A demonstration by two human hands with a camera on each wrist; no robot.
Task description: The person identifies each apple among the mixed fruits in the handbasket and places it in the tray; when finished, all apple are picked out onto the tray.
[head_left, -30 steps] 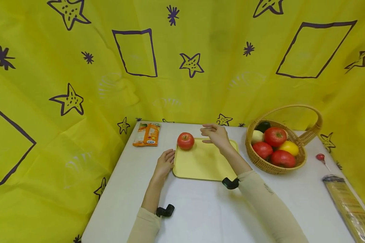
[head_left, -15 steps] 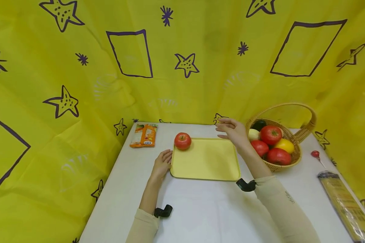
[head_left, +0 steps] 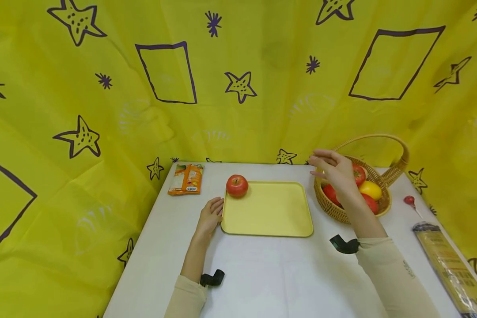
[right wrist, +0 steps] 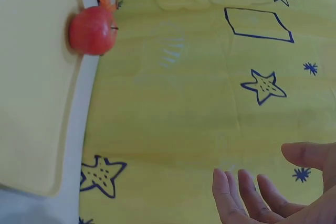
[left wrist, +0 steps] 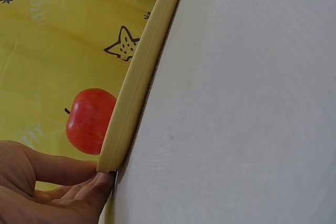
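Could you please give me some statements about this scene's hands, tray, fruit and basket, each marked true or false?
1. The round red apple rests at the far left corner of the rectangular pale-yellow plastic-looking tray. True.
2. The person's left hand touches the tray. True.
3. The tray bears two apples. False: it bears just one.
4. A glossy yellow fruit lies in the brown woven basket. True.
5. The basket stands left of the tray. False: it stands to the right.
6. Both hands touch the tray. False: the right hand is away from it, overlapping the basket in the head view, holding nothing.
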